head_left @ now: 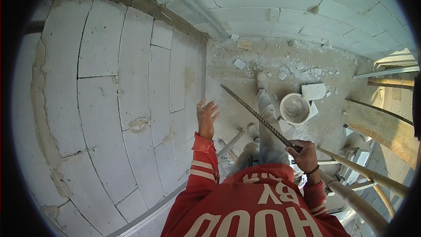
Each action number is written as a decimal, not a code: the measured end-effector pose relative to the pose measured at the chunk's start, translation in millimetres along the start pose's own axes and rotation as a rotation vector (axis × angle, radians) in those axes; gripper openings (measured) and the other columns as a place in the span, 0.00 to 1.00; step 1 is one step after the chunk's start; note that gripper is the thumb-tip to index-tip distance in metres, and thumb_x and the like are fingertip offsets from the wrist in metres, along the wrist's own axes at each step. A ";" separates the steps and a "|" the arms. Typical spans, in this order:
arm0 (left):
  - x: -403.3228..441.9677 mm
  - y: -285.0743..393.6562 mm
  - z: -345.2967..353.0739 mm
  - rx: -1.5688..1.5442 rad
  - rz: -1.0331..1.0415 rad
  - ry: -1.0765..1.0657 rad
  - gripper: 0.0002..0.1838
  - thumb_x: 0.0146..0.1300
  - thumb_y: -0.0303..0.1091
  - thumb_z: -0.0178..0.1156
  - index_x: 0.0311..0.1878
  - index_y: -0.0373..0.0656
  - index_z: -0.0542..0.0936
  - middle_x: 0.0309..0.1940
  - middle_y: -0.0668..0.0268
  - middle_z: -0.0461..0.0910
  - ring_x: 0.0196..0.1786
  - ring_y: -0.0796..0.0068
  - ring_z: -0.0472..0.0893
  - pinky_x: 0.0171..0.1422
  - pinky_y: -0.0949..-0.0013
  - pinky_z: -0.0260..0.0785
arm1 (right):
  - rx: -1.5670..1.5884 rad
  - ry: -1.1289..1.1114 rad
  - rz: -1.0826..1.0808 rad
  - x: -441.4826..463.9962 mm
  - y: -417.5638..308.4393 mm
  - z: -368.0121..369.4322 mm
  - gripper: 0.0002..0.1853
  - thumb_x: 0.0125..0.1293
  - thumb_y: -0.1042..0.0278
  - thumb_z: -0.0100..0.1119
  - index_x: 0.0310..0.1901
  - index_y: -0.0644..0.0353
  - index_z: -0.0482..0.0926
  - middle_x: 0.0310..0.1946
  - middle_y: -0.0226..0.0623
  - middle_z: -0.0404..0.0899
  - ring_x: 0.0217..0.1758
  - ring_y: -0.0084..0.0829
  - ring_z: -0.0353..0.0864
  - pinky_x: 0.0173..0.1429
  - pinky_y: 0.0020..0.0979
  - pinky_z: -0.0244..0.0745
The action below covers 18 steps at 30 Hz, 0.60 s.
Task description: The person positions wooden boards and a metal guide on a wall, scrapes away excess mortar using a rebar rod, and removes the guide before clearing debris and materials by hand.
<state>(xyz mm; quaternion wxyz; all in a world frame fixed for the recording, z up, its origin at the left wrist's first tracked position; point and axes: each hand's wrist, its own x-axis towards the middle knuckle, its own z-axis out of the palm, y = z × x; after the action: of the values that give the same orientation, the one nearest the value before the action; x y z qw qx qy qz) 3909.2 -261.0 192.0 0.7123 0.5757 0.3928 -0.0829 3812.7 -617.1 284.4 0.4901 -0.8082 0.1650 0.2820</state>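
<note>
My right hand [304, 156] is wrapped round the dark handle of a long toothed hand saw [258, 117], low at the right of my body. The blade slants up and to the left across my legs, its tip free in the air. My left hand [207, 117] is raised with its fingers apart and holds nothing. It is nearest to the pale block wall [136, 83] on the left; whether it touches the wall I cannot tell.
A round bucket [295, 109] stands on the dusty floor, beside a white block piece [313, 91]. Broken block bits lie further off. Wooden poles [368, 179] and a board [381, 127] are at the right. Another block wall [302, 4] rises ahead.
</note>
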 end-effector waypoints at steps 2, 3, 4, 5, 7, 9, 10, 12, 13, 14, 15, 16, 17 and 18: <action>56.0 54.5 32.5 0.085 0.084 -0.037 0.37 0.67 0.40 0.63 0.73 0.44 0.57 0.59 0.60 0.72 0.62 0.60 0.76 0.66 0.51 0.69 | -0.080 0.084 -0.069 82.9 -12.7 -4.4 0.14 0.55 0.69 0.73 0.41 0.69 0.86 0.27 0.50 0.85 0.27 0.35 0.86 0.36 0.32 0.77; 90.6 76.0 46.9 0.128 0.154 -0.024 0.38 0.66 0.40 0.65 0.73 0.44 0.56 0.61 0.59 0.71 0.62 0.60 0.75 0.66 0.51 0.69 | -0.104 0.100 -0.068 128.4 -17.4 -7.6 0.14 0.55 0.69 0.72 0.40 0.68 0.86 0.28 0.51 0.85 0.29 0.37 0.87 0.37 0.33 0.78; 126.9 95.8 62.4 0.171 0.221 -0.011 0.39 0.64 0.40 0.66 0.73 0.44 0.56 0.62 0.58 0.70 0.62 0.60 0.75 0.66 0.50 0.69 | -0.129 0.123 -0.132 175.3 -14.8 -7.0 0.13 0.55 0.69 0.72 0.40 0.68 0.86 0.30 0.52 0.85 0.30 0.41 0.87 0.39 0.35 0.79; 167.8 117.9 84.6 0.209 0.276 0.020 0.42 0.63 0.40 0.68 0.73 0.43 0.55 0.63 0.56 0.69 0.63 0.60 0.75 0.66 0.50 0.69 | -0.159 0.157 -0.209 230.2 -11.6 -8.6 0.13 0.55 0.69 0.72 0.40 0.68 0.86 0.31 0.53 0.85 0.32 0.44 0.87 0.40 0.37 0.80; 227.4 142.4 114.0 0.268 0.308 0.066 0.47 0.58 0.41 0.72 0.74 0.43 0.54 0.64 0.51 0.67 0.65 0.60 0.73 0.66 0.49 0.69 | -0.385 0.128 -0.247 329.6 -12.6 -12.4 0.13 0.55 0.67 0.71 0.40 0.67 0.87 0.34 0.54 0.85 0.35 0.49 0.87 0.43 0.39 0.81; 303.8 161.3 147.6 0.301 0.400 0.097 0.53 0.53 0.44 0.76 0.75 0.41 0.53 0.66 0.47 0.65 0.67 0.57 0.71 0.66 0.50 0.69 | -0.369 0.120 -0.327 426.2 -11.5 -7.9 0.13 0.56 0.65 0.70 0.39 0.66 0.87 0.33 0.54 0.85 0.36 0.51 0.86 0.44 0.40 0.81; 339.3 163.2 158.6 0.346 0.463 0.118 0.56 0.50 0.45 0.78 0.75 0.40 0.52 0.67 0.45 0.63 0.68 0.55 0.70 0.65 0.50 0.69 | -0.403 0.085 -0.289 466.0 -16.5 -5.6 0.13 0.56 0.64 0.70 0.38 0.65 0.87 0.32 0.53 0.85 0.36 0.51 0.86 0.44 0.40 0.81; 402.3 161.7 178.1 0.418 0.605 0.249 0.55 0.46 0.46 0.81 0.71 0.33 0.60 0.61 0.46 0.71 0.61 0.56 0.76 0.61 0.56 0.71 | -0.435 0.042 -0.250 541.7 -27.6 1.7 0.12 0.57 0.64 0.69 0.37 0.65 0.87 0.30 0.52 0.85 0.34 0.51 0.86 0.44 0.41 0.81; 427.1 164.9 186.2 0.418 0.592 0.254 0.55 0.46 0.46 0.81 0.71 0.33 0.60 0.61 0.46 0.71 0.61 0.56 0.76 0.61 0.56 0.71 | -0.433 0.030 -0.240 573.9 -29.7 6.1 0.12 0.57 0.63 0.69 0.36 0.65 0.88 0.28 0.52 0.84 0.34 0.50 0.86 0.44 0.41 0.81; 449.6 167.6 193.0 0.549 0.639 0.341 0.43 0.46 0.42 0.81 0.58 0.29 0.69 0.51 0.46 0.76 0.51 0.60 0.78 0.55 0.58 0.73 | -0.441 0.019 -0.235 605.3 -28.8 10.0 0.12 0.57 0.63 0.69 0.36 0.65 0.88 0.28 0.52 0.84 0.34 0.50 0.86 0.44 0.41 0.81; 467.0 163.8 195.2 0.685 0.680 0.425 0.31 0.46 0.38 0.82 0.45 0.25 0.79 0.42 0.45 0.82 0.42 0.63 0.81 0.48 0.61 0.74 | -0.473 0.024 -0.284 632.3 -23.1 14.1 0.12 0.57 0.63 0.69 0.36 0.64 0.88 0.27 0.53 0.84 0.33 0.48 0.86 0.43 0.41 0.81; 480.4 156.6 195.6 0.688 0.665 0.423 0.31 0.46 0.38 0.82 0.45 0.25 0.79 0.42 0.45 0.82 0.42 0.63 0.81 0.48 0.61 0.74 | -0.504 0.032 -0.331 651.6 -20.0 18.1 0.12 0.57 0.63 0.69 0.36 0.64 0.88 0.26 0.54 0.83 0.32 0.47 0.87 0.43 0.41 0.81; 493.2 151.2 197.3 0.561 0.757 0.469 0.25 0.46 0.35 0.81 0.38 0.25 0.80 0.36 0.50 0.82 0.37 0.65 0.80 0.45 0.62 0.74 | -0.506 0.029 -0.321 667.0 -16.7 21.9 0.12 0.57 0.63 0.69 0.36 0.64 0.88 0.26 0.54 0.83 0.32 0.47 0.87 0.43 0.41 0.81; 502.6 150.5 201.4 0.428 0.852 0.513 0.20 0.47 0.33 0.81 0.30 0.25 0.81 0.30 0.54 0.83 0.33 0.68 0.79 0.42 0.62 0.74 | -0.475 0.020 -0.273 681.8 -16.5 25.5 0.12 0.57 0.62 0.70 0.36 0.64 0.88 0.25 0.54 0.83 0.32 0.46 0.87 0.43 0.41 0.81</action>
<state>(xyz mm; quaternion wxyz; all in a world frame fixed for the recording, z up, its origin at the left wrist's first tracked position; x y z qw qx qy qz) 4429.1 -222.7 -17.8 0.4309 0.8180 0.2602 0.2782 4350.4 -580.2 -134.2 0.3187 -0.9179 -0.0112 0.2362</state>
